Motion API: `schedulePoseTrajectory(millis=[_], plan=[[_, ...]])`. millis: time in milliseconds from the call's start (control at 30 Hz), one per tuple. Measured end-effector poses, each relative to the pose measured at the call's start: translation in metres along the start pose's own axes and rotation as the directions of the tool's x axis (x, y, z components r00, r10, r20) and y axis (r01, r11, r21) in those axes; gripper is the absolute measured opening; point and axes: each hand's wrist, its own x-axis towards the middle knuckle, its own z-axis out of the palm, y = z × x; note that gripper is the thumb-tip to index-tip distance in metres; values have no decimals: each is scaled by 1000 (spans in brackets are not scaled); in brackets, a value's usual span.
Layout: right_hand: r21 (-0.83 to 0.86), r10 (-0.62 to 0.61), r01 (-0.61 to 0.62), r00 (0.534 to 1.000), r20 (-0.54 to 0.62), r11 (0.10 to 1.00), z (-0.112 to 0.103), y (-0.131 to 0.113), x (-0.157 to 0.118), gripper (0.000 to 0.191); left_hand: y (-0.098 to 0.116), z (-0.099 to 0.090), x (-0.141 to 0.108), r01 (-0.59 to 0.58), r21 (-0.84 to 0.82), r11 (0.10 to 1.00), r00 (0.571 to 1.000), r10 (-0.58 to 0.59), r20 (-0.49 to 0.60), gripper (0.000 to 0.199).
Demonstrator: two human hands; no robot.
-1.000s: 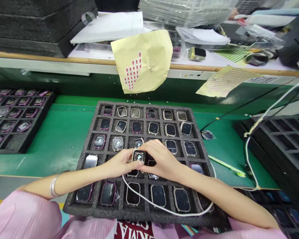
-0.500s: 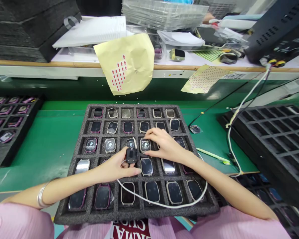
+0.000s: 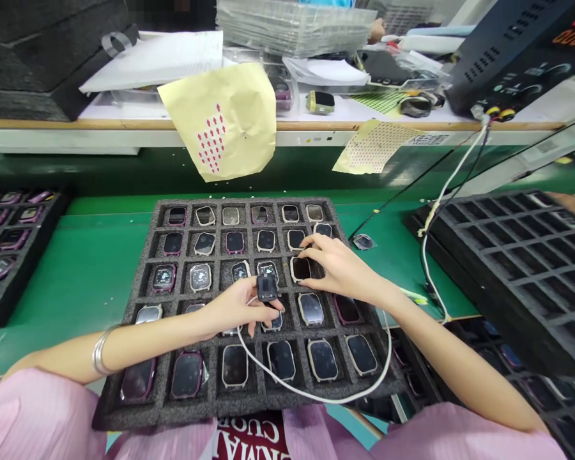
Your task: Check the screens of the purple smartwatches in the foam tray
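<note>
A grey foam tray (image 3: 182, 415) lies in front of me, its compartments holding several smartwatch bodies with purple or pale frames. Between the fingers of my left hand (image 3: 242, 306) is a small black square charging puck (image 3: 267, 287) on a white cable (image 3: 326, 399), held over the tray's middle. My right hand (image 3: 333, 268) grips the edges of a pale-framed watch (image 3: 300, 269) with a dark screen, in the third row from the back. Left of it, a watch with a lit face (image 3: 267, 268) is partly covered by the puck. Another lit watch (image 3: 200, 277) sits further left.
At left stands another tray of purple watches (image 3: 14, 239); at right are stacked foam trays (image 3: 503, 255). A power supply (image 3: 517, 70) stands on the shelf at back right. Yellow sticker sheets (image 3: 225, 121) hang from the shelf edge. Part of another person's arm shows far right.
Both my hands have shifted one compartment to the right along the row. My right hand has left the lit watch and now grips the dark one beside it; the puck moved along too.
</note>
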Motion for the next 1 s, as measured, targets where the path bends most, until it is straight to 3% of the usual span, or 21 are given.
schedulePoseTrajectory(millis=[67, 167, 333, 533, 767, 1000], plan=[[172, 15, 2, 995, -98, 985, -4, -8, -3, 32, -4, -1, 0, 0, -31, 1000, 1000, 1, 15, 37], [344, -53, 109, 984, -169, 933, -4, -30, -3, 35, -6, -2, -1, -3, -55, 998, 1000, 4, 29, 44], [216, -169, 186, 981, -97, 958, 13, -59, 6, 29, -6, -4, 0, -59, -45, 997, 998, 61, 35, 43], [225, -185, 197, 980, -72, 954, 22, -54, 10, 31, -7, -3, 1, -67, -7, 998, 997, 66, -27, 34], [381, -157, 213, 972, -172, 900, 36, -54, 7, 34, -8, -5, -3, -79, 28, 996, 995, 81, -56, 34], [409, -179, 247, 964, -198, 879, 38, -52, 7, 37, -12, -7, -2, -94, 30, 995, 995, 95, -29, 35]])
